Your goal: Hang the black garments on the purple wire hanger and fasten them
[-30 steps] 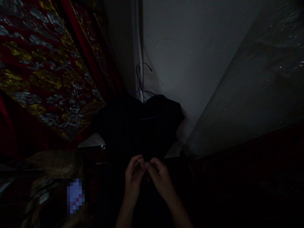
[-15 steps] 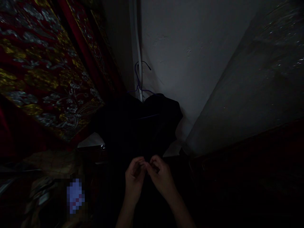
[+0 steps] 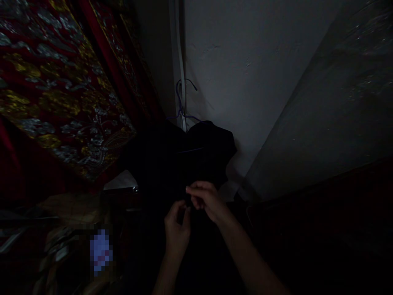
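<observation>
A black garment (image 3: 184, 159) hangs on a blue wire hanger (image 3: 181, 102) against the wall in very dim light. Both hands are at its front, low down. My left hand (image 3: 176, 227) is pinched with fingertips together on the dark cloth. My right hand (image 3: 204, 198) sits just above it, fingers curled and pinched at the same spot. What the fingers hold is too dark to make out.
Red fabric with gold and silver embroidery (image 3: 58, 86) hangs at the left. A pale wall (image 3: 239, 69) is behind the garment, and a grey sparkly cloth (image 3: 331, 110) slopes down at the right. A white edge with a metal knob (image 3: 133, 189) shows lower left.
My right hand has risen and moved forward up the garment's front. My left hand has dropped slightly and stays pinched below it.
</observation>
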{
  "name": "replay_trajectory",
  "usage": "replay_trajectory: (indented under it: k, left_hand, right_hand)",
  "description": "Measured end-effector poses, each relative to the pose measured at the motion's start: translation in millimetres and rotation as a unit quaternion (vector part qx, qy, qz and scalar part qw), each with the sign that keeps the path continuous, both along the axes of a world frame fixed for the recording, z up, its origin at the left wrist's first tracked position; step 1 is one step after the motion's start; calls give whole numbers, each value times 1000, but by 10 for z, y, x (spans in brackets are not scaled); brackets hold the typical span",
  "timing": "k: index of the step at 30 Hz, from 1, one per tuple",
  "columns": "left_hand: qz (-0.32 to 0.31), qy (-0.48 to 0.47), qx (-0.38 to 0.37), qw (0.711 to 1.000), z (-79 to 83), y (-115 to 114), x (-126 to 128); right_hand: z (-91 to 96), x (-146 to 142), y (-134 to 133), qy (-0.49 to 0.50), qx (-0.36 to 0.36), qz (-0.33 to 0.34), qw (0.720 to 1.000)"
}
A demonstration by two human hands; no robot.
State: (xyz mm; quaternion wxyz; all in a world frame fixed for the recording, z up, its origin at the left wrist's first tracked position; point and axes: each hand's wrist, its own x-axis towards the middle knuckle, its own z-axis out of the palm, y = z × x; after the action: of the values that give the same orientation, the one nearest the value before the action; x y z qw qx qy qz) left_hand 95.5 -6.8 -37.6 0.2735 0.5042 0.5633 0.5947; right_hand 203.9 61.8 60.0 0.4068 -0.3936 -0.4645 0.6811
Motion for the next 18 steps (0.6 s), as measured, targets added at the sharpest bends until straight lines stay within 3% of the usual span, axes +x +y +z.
replay_trajectory:
  k: [5, 8, 10, 12, 15, 18]
  left_hand:
    - [18, 112, 2, 994, -164, 201, -46]
    - [-23, 139, -18, 990, -65, 281, -82]
    - [-66, 146, -24, 987, 164, 339, -138]
    - [-77, 149, 13, 986, 512, 422, -223]
    - [-26, 166, 153, 974, 1145, 613, -357]
    - [2, 242, 253, 937, 1696, 834, -431]
  right_hand:
    - [897, -184, 614, 93, 91, -75, 989]
    - [1149, -236, 711, 100, 123, -71, 985]
    - [1142, -238, 655, 90, 137, -69, 984]
    - [1073, -213, 568, 80, 151, -84, 982]
    - [1010, -149, 479, 58, 190, -97, 975]
    - [1025, -93, 474, 31, 256, -90, 962]
